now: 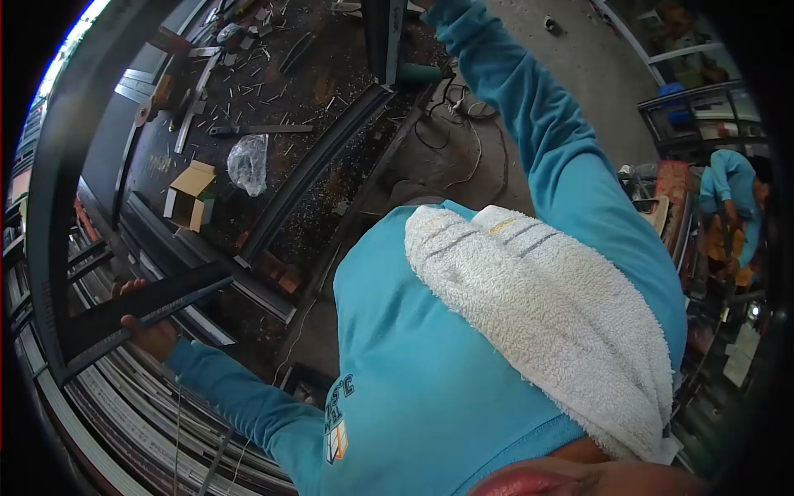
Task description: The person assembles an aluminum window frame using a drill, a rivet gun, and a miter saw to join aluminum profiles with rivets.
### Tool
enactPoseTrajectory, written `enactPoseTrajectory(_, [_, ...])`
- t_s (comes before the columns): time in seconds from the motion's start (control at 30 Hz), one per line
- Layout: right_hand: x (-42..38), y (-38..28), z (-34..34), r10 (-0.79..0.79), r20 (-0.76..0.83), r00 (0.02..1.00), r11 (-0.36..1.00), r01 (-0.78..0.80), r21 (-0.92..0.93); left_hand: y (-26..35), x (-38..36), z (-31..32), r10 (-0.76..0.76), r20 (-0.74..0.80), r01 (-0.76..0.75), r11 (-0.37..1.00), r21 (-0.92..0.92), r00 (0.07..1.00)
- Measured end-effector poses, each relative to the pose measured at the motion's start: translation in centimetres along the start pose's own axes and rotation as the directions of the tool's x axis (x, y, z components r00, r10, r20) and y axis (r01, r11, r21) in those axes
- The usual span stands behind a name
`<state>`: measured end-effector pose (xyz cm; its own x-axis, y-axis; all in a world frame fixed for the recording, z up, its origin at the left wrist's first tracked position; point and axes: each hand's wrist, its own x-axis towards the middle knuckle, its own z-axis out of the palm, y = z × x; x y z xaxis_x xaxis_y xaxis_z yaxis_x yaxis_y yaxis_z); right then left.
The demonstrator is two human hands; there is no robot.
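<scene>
A large dark metal window or door frame [50,231] rises along the left side. My left hand [153,335] is closed around its lower crosspiece [153,306], with the thumb on the near side and fingertips showing beyond it. My right arm reaches up to the top edge, where only a sliver of my right hand [425,3] shows, its fingers out of view. Close beside it stands a dark upright metal profile [384,41]. Another dark profile [318,169] lies slanting across the worktable [331,66] between my arms.
On the worktable are an open cardboard box [192,197], a clear plastic bag [248,165], a file [260,130], pliers [296,52] and scattered metal bits. Long profiles [136,422] are stacked at lower left. Cables [475,153] trail over the floor. Another person [728,198] sits at far right.
</scene>
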<state>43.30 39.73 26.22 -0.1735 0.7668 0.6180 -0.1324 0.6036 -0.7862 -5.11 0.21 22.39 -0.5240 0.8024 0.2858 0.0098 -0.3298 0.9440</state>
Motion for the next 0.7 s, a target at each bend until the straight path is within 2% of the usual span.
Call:
enactPoseTrajectory(0.17, [-0.9,2.7,-0.4,-0.023,-0.031,0.999,1.000,0.023,-0.003,-1.8,-0.4,1.4,0.013,-0.011,-0.013,0.999,0.030,1.000])
enactPoseTrajectory(0.37, [-0.2,3.2,0.0,0.110,0.014,0.994,0.991,-0.109,-0.074,-3.4,-1.1,1.6,0.000,-0.026,0.001,0.999,0.034,1.000])
enactPoseTrajectory(0.47, [-0.2,2.8,0.3,0.112,0.033,0.993,0.991,-0.110,-0.072,-3.5,-1.4,1.3,-0.014,-0.040,0.014,1.000,0.006,0.999])
enactPoseTrajectory(0.5, [-0.3,2.0,0.7,0.046,0.051,0.998,0.998,-0.044,-0.041,-3.5,-1.4,1.1,-0.013,-0.043,0.013,1.000,-0.004,0.999])
enactPoseTrajectory(0.57, [-0.3,2.2,0.7,0.025,0.063,0.998,1.000,-0.026,0.013,-3.4,-1.6,1.0,-0.029,-0.048,0.029,0.999,0.013,0.998])
enactPoseTrajectory(0.7, [-0.6,3.0,0.0,0.050,0.053,0.997,0.995,-0.045,-0.088,-4.2,-1.4,0.9,-0.030,-0.022,0.030,1.000,0.001,0.999])
